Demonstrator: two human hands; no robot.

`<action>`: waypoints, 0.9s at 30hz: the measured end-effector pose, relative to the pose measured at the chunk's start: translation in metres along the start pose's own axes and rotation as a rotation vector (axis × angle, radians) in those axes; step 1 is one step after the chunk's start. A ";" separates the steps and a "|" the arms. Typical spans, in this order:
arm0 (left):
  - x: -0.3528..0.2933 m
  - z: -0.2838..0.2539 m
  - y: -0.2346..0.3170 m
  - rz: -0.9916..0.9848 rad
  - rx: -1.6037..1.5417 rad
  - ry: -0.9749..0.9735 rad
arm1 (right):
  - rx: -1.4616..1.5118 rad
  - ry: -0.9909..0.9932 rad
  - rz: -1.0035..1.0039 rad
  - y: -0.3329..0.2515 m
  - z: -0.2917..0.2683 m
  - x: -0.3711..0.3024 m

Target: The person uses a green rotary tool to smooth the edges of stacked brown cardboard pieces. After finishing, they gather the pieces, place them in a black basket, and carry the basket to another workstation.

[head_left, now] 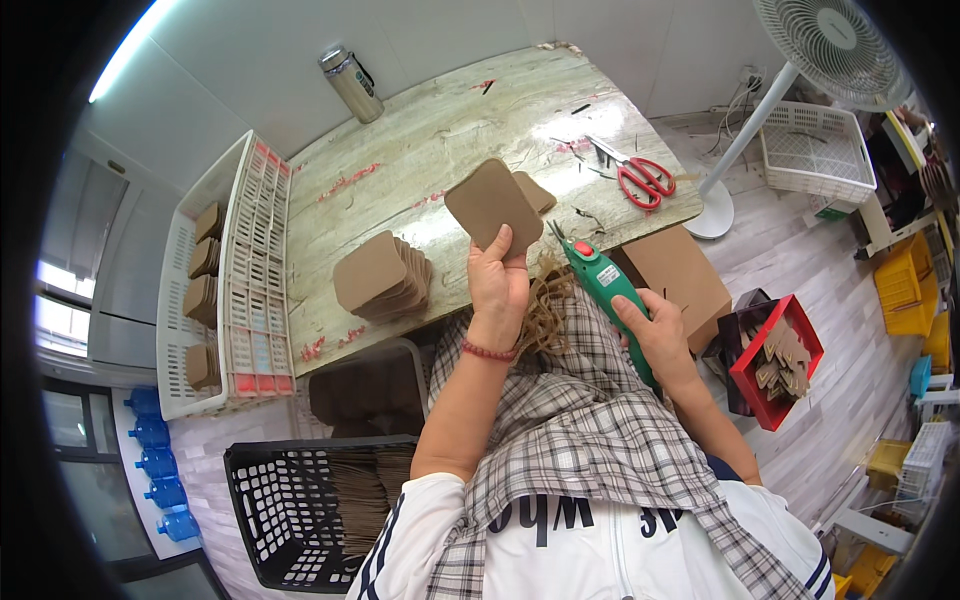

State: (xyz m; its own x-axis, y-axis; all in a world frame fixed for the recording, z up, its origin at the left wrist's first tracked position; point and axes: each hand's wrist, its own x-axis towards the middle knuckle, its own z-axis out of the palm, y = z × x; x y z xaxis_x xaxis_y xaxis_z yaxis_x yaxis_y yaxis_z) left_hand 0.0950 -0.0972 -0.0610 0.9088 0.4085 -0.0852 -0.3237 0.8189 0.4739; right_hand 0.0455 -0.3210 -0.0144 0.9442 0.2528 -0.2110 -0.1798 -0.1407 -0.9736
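One flat brown square [487, 200], rounded corners, hand-held, raised at a tilt, one green cutting tool [602, 284], red button [584, 248], hand-held, slanting, narrow blade tips [556, 230] just beside the square's edge.

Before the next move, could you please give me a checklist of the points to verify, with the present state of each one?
1. Brown piece held: ok, the left hand grips its lower edge.
2. Green tool held: ok, the right hand is around its handle.
3. Tool tip apart from the piece: cannot tell, it is very close to the right edge.
4. Left fingers away from the tip: cannot tell, the thumb is apart, but fingers behind the piece are hidden.
5. Scissors out of both hands: ok, they lie on the table.
6. Table free of scraps: not ok, dark scraps lie there.
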 end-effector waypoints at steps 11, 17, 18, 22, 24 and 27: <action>-0.009 0.006 -0.015 -0.074 -0.109 0.023 | 0.009 -0.036 0.001 -0.010 0.002 -0.002; -0.021 0.001 -0.023 -0.131 -0.030 0.001 | 0.008 -0.008 -0.027 -0.009 0.000 0.003; -0.024 0.001 -0.025 -0.139 -0.027 -0.007 | 0.013 -0.006 -0.033 -0.011 0.000 0.005; -0.033 0.000 -0.030 -0.166 0.012 -0.013 | 0.043 0.003 -0.044 -0.017 -0.002 0.009; -0.036 -0.002 -0.030 -0.182 0.011 -0.048 | 0.039 0.006 -0.055 -0.018 -0.004 0.011; -0.039 -0.005 -0.025 -0.184 0.043 -0.099 | 0.062 -0.009 -0.029 -0.021 -0.006 0.011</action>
State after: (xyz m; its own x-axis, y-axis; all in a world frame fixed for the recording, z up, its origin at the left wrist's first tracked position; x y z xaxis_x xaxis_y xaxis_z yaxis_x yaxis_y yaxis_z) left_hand 0.0665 -0.1311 -0.0737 0.9736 0.2104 -0.0880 -0.1405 0.8572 0.4955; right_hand 0.0614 -0.3209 0.0042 0.9469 0.2643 -0.1832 -0.1695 -0.0739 -0.9828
